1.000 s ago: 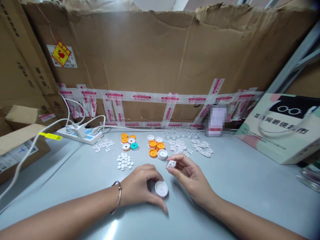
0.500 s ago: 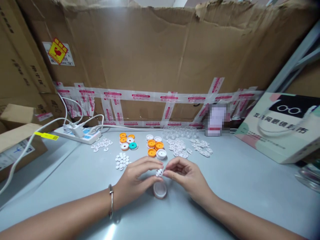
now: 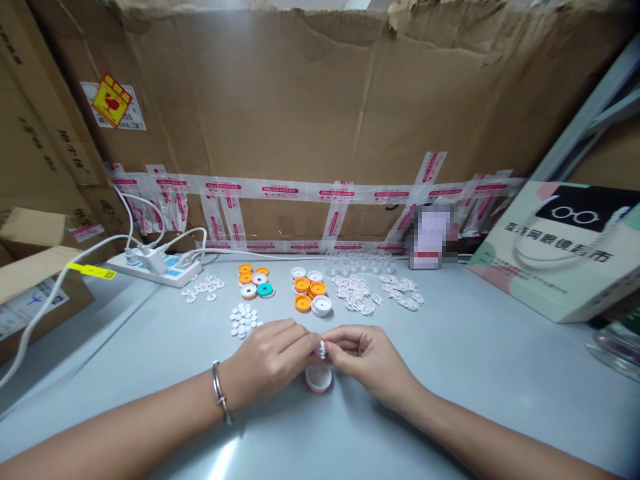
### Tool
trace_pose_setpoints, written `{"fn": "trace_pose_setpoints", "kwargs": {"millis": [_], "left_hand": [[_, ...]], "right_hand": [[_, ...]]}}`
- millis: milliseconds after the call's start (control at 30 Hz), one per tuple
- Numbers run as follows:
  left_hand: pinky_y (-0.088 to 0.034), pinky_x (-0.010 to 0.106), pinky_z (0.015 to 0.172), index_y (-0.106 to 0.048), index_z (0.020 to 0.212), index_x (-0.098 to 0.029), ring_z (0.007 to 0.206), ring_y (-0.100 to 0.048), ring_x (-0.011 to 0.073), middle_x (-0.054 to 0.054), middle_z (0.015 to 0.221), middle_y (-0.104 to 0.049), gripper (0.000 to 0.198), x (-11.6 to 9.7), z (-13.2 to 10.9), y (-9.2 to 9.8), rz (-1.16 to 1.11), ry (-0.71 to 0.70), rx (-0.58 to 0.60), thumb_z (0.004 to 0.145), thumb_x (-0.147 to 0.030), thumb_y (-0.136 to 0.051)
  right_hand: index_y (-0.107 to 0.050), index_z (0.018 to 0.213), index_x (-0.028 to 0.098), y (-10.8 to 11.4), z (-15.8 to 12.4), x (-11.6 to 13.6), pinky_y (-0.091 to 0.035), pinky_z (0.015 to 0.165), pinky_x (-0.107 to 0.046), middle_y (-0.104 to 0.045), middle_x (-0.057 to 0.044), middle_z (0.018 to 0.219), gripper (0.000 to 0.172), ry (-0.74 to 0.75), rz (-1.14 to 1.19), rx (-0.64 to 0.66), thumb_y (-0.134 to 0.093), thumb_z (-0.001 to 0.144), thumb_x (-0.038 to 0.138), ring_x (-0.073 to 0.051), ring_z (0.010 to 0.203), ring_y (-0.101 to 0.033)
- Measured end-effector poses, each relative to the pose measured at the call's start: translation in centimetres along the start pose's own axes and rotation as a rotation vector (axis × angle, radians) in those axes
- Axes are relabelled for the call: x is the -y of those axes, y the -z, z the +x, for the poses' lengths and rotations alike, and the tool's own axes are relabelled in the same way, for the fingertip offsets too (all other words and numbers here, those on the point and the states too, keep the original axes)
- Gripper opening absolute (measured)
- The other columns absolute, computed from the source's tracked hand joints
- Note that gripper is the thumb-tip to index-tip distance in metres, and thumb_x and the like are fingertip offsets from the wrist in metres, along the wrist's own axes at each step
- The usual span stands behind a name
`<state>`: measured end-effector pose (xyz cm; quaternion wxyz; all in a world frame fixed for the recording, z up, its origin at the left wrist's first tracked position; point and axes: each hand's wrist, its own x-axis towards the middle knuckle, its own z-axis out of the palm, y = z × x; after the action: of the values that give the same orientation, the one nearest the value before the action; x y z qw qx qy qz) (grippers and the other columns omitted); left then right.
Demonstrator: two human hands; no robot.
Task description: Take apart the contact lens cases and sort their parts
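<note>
Between the fingertips of both hands is a small white plastic part [image 3: 321, 349], mostly covered by the fingers. My left hand [image 3: 273, 357], with a metal bangle at the wrist, is closed on its left side. My right hand [image 3: 367, 357] pinches it from the right with thumb and forefinger. Just below the fingertips a round white cap [image 3: 319, 379] lies on the grey table, its upper edge partly hidden. Beyond the hands stands a group of orange and white round caps [image 3: 310, 290].
Small white discs [image 3: 243, 321] lie left of centre, with more caps [image 3: 257, 282] behind. White lattice pieces [image 3: 353, 293] and clear parts [image 3: 360, 262] lie farther back. A power strip [image 3: 173, 270] is at left, a paper bag [image 3: 560, 253] at right.
My left hand has turned over and its fingers have closed round the white part, which sits slightly lower. My right hand keeps its pinch. The view has shifted slightly.
</note>
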<state>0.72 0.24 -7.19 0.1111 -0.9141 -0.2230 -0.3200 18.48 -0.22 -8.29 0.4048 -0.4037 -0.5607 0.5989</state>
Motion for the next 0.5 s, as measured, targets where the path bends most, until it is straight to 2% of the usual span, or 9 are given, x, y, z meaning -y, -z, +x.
{"fn": "trace_pose_setpoints", "kwargs": {"millis": [167, 333, 500], "left_hand": [[-0.042, 0.023, 0.048, -0.057, 0.082, -0.013, 0.053, -0.051, 0.012, 0.002, 0.06, -0.059, 0.016, -0.08, -0.16, -0.11, 0.092, -0.064, 0.012, 0.088, -0.012, -0.042], [-0.047, 0.022, 0.051, -0.057, 0.087, -0.013, 0.058, -0.057, 0.0122, 0.003, 0.065, -0.063, 0.016, -0.17, 0.13, 0.34, 0.047, -0.013, -0.007, 0.09, -0.019, -0.042], [-0.052, 0.025, 0.059, -0.055, 0.094, -0.011, 0.068, -0.062, 0.0146, 0.005, 0.075, -0.067, 0.013, -0.05, 0.31, 0.81, 0.086, -0.104, -0.061, 0.088, -0.013, -0.044]], "right_hand": [[-0.072, 0.073, 0.015, 0.06, 0.05, 0.27, -0.053, 0.065, -0.03, -0.07, -0.003, 0.062, 0.028, -0.019, -0.012, -0.031, -0.076, 0.055, 0.035, -0.018, 0.064, -0.066], [-0.068, 0.067, 0.014, 0.02, 0.37, 0.44, -0.049, 0.056, -0.023, -0.066, 0.001, 0.056, 0.024, -0.031, 0.014, -0.056, -0.077, 0.053, 0.031, -0.011, 0.054, -0.06], [-0.061, 0.065, 0.014, 0.48, 0.96, 0.24, -0.048, 0.055, -0.023, -0.065, 0.0, 0.055, 0.03, -0.104, 0.084, -0.049, -0.073, 0.058, 0.04, -0.01, 0.05, -0.059]]}}
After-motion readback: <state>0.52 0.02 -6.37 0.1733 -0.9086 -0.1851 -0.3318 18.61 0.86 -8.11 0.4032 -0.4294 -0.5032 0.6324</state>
